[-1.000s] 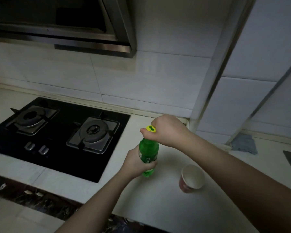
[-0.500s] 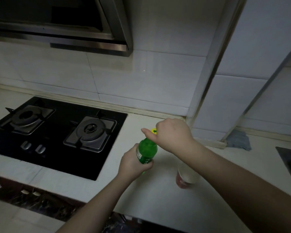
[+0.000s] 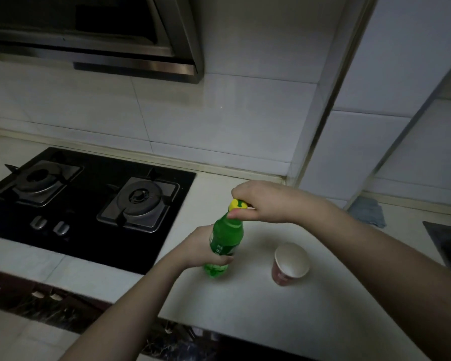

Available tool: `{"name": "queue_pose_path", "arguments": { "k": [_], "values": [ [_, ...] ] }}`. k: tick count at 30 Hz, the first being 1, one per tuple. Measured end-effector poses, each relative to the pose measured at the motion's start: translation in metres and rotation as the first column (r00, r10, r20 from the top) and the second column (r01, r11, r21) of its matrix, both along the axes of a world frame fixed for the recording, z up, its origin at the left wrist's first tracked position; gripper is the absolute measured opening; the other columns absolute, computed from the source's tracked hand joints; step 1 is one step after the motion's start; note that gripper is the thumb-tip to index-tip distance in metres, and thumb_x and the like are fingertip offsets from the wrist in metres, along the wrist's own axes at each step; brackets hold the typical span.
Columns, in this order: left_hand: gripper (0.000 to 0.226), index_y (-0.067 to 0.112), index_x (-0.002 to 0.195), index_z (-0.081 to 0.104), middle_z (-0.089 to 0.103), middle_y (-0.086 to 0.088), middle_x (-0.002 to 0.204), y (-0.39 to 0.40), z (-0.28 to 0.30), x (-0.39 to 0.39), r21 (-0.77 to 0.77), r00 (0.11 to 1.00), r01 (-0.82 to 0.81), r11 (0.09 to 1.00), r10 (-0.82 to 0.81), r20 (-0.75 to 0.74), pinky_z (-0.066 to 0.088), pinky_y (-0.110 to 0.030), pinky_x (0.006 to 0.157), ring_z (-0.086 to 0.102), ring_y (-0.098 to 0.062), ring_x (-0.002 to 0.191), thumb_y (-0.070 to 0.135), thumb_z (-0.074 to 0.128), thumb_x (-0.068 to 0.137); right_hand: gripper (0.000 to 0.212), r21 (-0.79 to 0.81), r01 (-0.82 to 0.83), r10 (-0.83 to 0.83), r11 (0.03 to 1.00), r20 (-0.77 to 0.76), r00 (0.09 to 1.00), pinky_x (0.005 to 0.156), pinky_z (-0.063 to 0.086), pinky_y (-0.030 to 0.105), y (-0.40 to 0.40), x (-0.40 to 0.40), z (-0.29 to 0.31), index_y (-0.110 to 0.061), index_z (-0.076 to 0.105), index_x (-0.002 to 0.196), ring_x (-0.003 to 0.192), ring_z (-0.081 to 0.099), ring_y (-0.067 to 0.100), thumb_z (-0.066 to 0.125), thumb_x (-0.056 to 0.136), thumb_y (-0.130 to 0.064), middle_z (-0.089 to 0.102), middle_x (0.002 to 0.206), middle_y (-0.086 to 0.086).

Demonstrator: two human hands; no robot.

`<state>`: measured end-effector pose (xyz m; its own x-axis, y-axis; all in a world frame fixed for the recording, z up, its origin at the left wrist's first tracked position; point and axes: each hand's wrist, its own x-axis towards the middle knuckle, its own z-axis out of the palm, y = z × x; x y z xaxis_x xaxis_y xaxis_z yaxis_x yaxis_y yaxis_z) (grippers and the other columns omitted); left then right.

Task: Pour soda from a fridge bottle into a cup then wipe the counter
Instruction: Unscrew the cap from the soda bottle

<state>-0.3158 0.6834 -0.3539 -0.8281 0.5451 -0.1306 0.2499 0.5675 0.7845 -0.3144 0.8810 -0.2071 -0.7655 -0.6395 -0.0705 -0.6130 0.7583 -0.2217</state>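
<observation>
A green soda bottle point(image 3: 225, 238) stands on the white counter point(image 3: 245, 303), just right of the stove. My left hand point(image 3: 201, 247) is wrapped around its label from the left. Thumb and fingers of my right hand point(image 3: 266, 201) pinch the yellow cap point(image 3: 237, 204) on top of the bottle. An empty paper cup point(image 3: 289, 261), red outside and white inside, stands upright on the counter to the right of the bottle, untouched. A grey-blue cloth point(image 3: 367, 212) lies crumpled by the back wall at the right.
A black two-burner gas stove point(image 3: 89, 201) fills the counter's left side, its knobs point(image 3: 50, 225) near the front. A range hood point(image 3: 94, 35) hangs above it. A dark sink's edge point(image 3: 448, 246) shows at far right. A tiled column point(image 3: 320, 126) juts out behind the bottle.
My right hand has turned on the cap, so more of the yellow top shows. The cup, half hidden by my right forearm half a second ago, is in plain sight again.
</observation>
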Motion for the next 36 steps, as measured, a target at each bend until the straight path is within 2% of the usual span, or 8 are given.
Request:
{"name": "queue_pose_path", "arguments": {
  "k": [3, 6, 8, 15, 22, 29, 32, 36],
  "values": [
    [0.037, 0.037, 0.085, 0.057, 0.067, 0.013, 0.08, -0.002, 0.003, 0.0, -0.001, 0.998, -0.048, 0.999, 0.048, -0.031, 0.049, -0.022, 0.069, 0.06, 0.0, 0.073, 0.034, 0.084, 0.059, 0.041, 0.032, -0.011, 0.012, 0.999, -0.031, 0.999, 0.067, 0.04, 0.036, 0.006, 0.001, -0.005, -0.018, 0.04, 0.077, 0.075, 0.046, 0.019, 0.045, 0.092, -0.056, 0.046, 0.077, -0.002],
    [0.042, 0.04, 0.093, 0.056, 0.067, 0.016, 0.081, 0.005, 0.002, 0.004, 0.021, 0.977, -0.205, 0.978, 0.206, -0.055, 0.044, -0.014, 0.064, 0.06, 0.005, 0.074, 0.03, 0.083, 0.062, 0.048, 0.056, 0.176, -0.157, 0.983, -0.251, 0.955, 0.06, 0.04, 0.035, 0.001, 0.004, -0.014, -0.02, 0.044, 0.08, 0.077, 0.054, 0.022, 0.036, 0.089, -0.066, 0.055, 0.079, -0.002],
    [0.048, 0.036, 0.102, 0.058, 0.068, 0.015, 0.083, 0.009, -0.003, 0.006, 0.027, 0.944, -0.325, 0.945, 0.326, -0.057, 0.05, -0.022, 0.067, 0.063, 0.001, 0.077, 0.037, 0.079, 0.058, 0.054, 0.077, 0.326, -0.284, 0.942, -0.334, 0.899, 0.056, 0.034, 0.033, -0.006, 0.006, -0.021, -0.017, 0.044, 0.081, 0.076, 0.058, 0.026, 0.031, 0.09, -0.068, 0.06, 0.079, 0.003],
    [0.051, 0.031, 0.107, 0.054, 0.066, 0.011, 0.086, 0.026, -0.007, 0.008, -0.056, 0.883, -0.446, 0.894, 0.429, -0.189, 0.045, -0.028, 0.065, 0.063, -0.016, 0.08, 0.041, 0.075, 0.062, 0.073, 0.082, 0.692, -0.654, 0.717, -0.262, 0.71, 0.055, 0.035, 0.028, -0.021, 0.005, -0.029, -0.013, 0.039, 0.054, 0.061, 0.046, 0.024, 0.023, 0.086, -0.077, 0.039, 0.055, 0.003],
    [0.052, 0.034, 0.105, 0.058, 0.068, 0.013, 0.084, 0.028, -0.012, 0.001, -0.058, 0.943, -0.332, 0.942, 0.328, -0.062, 0.052, -0.027, 0.071, 0.064, -0.007, 0.08, 0.043, 0.078, 0.057, 0.061, 0.045, 0.575, -0.557, 0.817, -0.196, 0.807, 0.056, 0.033, 0.033, -0.008, -0.003, -0.034, -0.012, 0.04, 0.057, 0.064, 0.048, 0.027, 0.034, 0.092, -0.062, 0.042, 0.057, 0.003],
    [0.041, 0.044, 0.088, 0.055, 0.068, 0.016, 0.083, 0.016, -0.012, -0.004, -0.01, 0.993, -0.117, 0.993, 0.117, 0.002, 0.046, -0.018, 0.068, 0.063, 0.004, 0.079, 0.033, 0.084, 0.061, 0.034, -0.052, 0.116, -0.116, 0.992, 0.0, 0.993, 0.076, 0.043, 0.038, 0.02, -0.005, -0.028, -0.016, 0.053, 0.093, 0.085, 0.049, 0.018, 0.051, 0.092, -0.05, 0.056, 0.09, 0.001],
    [0.041, 0.044, 0.088, 0.055, 0.068, 0.016, 0.085, 0.015, -0.015, -0.003, -0.007, 0.991, -0.132, 0.991, 0.132, -0.004, 0.049, -0.019, 0.07, 0.064, 0.003, 0.081, 0.035, 0.084, 0.062, 0.031, -0.057, 0.148, -0.143, 0.987, 0.082, 0.986, 0.084, 0.044, 0.036, 0.025, -0.006, -0.024, -0.024, 0.052, 0.122, 0.092, 0.048, 0.013, 0.056, 0.094, -0.035, 0.053, 0.112, -0.001],
    [0.046, 0.044, 0.097, 0.054, 0.068, 0.017, 0.088, 0.018, -0.016, -0.003, 0.009, 0.987, -0.163, 0.987, 0.163, 0.009, 0.048, -0.016, 0.069, 0.063, 0.004, 0.083, 0.032, 0.084, 0.064, 0.039, -0.121, 0.179, -0.168, 0.976, 0.095, 0.981, 0.088, 0.047, 0.038, 0.019, -0.002, -0.031, -0.03, 0.051, 0.128, 0.099, 0.053, 0.017, 0.062, 0.09, -0.031, 0.05, 0.118, -0.001]
  ]
}}
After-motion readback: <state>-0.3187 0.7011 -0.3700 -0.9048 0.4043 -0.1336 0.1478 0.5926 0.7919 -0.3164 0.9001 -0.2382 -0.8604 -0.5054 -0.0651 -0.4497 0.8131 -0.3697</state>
